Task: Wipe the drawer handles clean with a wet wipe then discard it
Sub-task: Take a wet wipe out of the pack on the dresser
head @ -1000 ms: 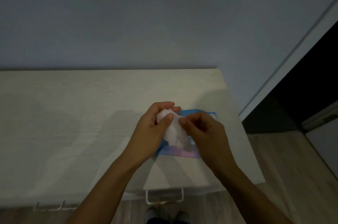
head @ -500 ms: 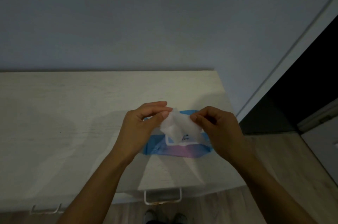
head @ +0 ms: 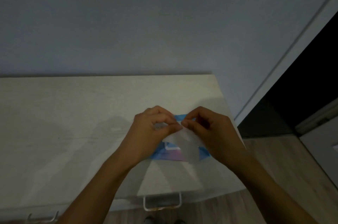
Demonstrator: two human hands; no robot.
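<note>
Stage: early. Wet wipe is out of its pack and held up by both hands just above the blue wipes pack, which lies on the dresser top. Left hand is closed in a pinch on the wipe's upper edge; right hand pinches the same edge just beside it, thumbs nearly touching, the sheet hanging down over the pack. Judged as unfolding or squaring up the wipe — no handle has been touched yet. Left to do: wipe the handles, then discard; no bin is in view. Two handles show below the near edge of the dresser top — one white handle almost straight below the pack, a second handle far to its left and only partly in frame. Room: the pack sits near the dresser top's right edge, with wood floor and a dark doorway beyond; the surface left of the pack is bare. Both forearms cross the near edge, so reaching the handles means drawing the hands back and down past that edge — open space there, feet just visible below.
</note>
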